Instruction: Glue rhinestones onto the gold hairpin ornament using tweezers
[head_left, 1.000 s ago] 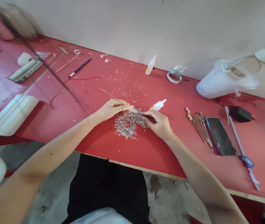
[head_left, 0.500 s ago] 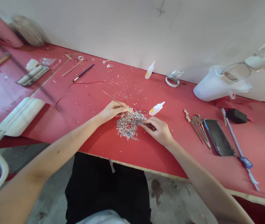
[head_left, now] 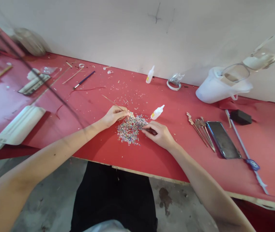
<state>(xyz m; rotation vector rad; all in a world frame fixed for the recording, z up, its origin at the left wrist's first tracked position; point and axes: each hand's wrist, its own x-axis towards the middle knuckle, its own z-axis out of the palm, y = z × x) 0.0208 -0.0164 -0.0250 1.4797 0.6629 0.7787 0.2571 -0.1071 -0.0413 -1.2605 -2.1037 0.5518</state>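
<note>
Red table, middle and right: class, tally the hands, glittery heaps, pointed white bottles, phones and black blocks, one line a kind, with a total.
Hands: 2
Glittery heap: 1
Pointed white bottles: 2
Phone: 1
Black block: 1
Total: 7

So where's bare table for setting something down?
Looks bare: between the nearer white bottle and gold hairpins; also between the right forearm and phone. Crowded: the shiny pile between left hand and right hand, plus stray bits scattered toward the wall.
</note>
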